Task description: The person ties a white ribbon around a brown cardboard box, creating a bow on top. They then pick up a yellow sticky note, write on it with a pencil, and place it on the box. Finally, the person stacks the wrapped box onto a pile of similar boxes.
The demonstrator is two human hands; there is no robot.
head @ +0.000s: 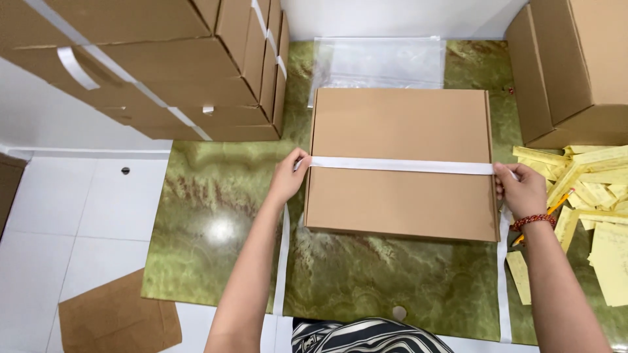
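Observation:
A flat brown cardboard box (400, 131) lies on a green marbled tabletop (216, 222). A white strap (399, 165) runs across its lid from left to right. My left hand (288, 176) pinches the strap at the box's left edge. My right hand (520, 189), with a red bead bracelet on the wrist, grips the strap at the right edge. The strap's loose ends hang down on both sides toward the table's front edge.
Strapped cardboard boxes (170, 59) are stacked at the back left, another large box (575, 65) at the back right. A clear plastic bag (379, 62) lies behind the flat box. Yellow paper slips (589, 196) and a pencil lie at the right. A cardboard sheet (118, 320) rests on the white floor.

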